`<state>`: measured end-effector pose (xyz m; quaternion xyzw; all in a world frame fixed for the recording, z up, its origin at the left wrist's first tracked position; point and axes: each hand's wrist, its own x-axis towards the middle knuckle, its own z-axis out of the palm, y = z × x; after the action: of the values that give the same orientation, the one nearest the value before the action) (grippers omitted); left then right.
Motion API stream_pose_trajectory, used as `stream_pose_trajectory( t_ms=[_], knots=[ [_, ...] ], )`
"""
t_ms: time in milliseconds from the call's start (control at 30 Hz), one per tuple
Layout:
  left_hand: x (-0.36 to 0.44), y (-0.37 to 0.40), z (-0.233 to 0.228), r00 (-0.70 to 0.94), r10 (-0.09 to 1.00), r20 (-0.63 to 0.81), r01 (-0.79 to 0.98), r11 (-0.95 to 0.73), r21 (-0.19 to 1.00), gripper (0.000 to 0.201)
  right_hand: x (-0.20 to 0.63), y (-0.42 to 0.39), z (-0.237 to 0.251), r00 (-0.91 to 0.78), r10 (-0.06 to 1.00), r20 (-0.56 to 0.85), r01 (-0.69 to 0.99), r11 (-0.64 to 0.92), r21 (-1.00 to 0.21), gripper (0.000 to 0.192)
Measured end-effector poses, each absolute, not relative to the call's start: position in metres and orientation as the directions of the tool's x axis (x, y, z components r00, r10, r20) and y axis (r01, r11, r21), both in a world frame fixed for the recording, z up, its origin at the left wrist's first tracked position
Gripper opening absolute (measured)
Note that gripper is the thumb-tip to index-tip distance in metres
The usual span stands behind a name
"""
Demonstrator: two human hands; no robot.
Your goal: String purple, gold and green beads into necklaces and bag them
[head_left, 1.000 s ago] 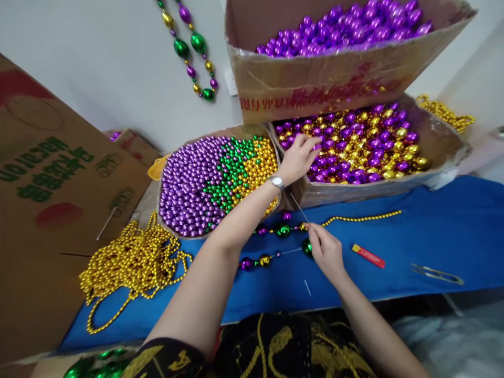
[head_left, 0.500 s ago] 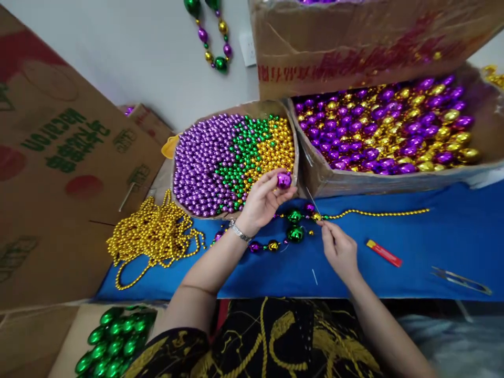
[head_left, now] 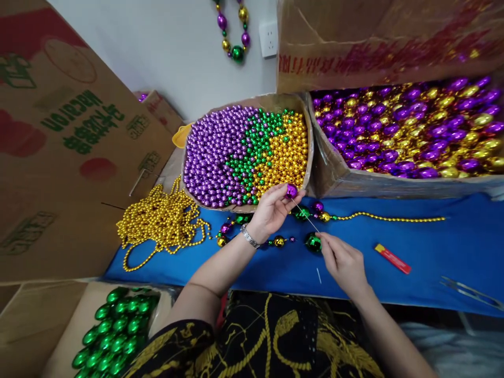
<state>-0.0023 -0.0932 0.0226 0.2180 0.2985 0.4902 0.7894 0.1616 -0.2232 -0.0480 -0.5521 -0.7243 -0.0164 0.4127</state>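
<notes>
My left hand (head_left: 274,207) holds a shiny purple bead (head_left: 291,191) in its fingertips, just in front of the box of small beads. A thin needle (head_left: 304,214) is pinched in my right hand (head_left: 342,258), and its far tip meets the purple bead. Whether the tip is inside the hole I cannot tell. Below the needle a large green bead (head_left: 313,242) lies on the blue cloth. A strand of mixed beads (head_left: 279,241) runs partly behind my left wrist. From its right side extends a gold bead chain (head_left: 388,216).
A box of small purple, green and gold beads (head_left: 220,152) stands ahead, beside a box of larger beads (head_left: 409,131). Left lies a heap of gold bead chains (head_left: 157,226). A red-and-yellow packet (head_left: 392,258) and tweezers (head_left: 470,293) rest at right. Green beads (head_left: 118,331) fill a box at lower left.
The needle has swung from pointing up, apart from the purple bead, to meeting it. The large green bead below has shifted. The whole view has moved a little.
</notes>
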Motion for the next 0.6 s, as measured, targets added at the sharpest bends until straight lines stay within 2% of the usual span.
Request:
stream_pose_trajectory(
  t_ms=[300,467,600],
  knots=[
    [-0.003,-0.098,0.025,0.325,0.923,-0.205,-0.628,0.373,0.683,0.018,0.161,-0.224,-0.045,-0.042,0.79,0.611,0.822,0.375,-0.429,0.019],
    [-0.005,-0.101,0.02,0.322,0.928,-0.188,-0.6,0.354,0.718,0.025,0.161,-0.225,-0.045,-0.012,0.833,0.553,0.786,0.35,-0.51,0.019],
    [-0.003,-0.109,0.013,0.35,0.925,-0.144,-0.553,0.328,0.766,0.033,0.157,-0.222,-0.042,-0.011,0.808,0.588,0.82,0.344,-0.457,0.019]
  ],
)
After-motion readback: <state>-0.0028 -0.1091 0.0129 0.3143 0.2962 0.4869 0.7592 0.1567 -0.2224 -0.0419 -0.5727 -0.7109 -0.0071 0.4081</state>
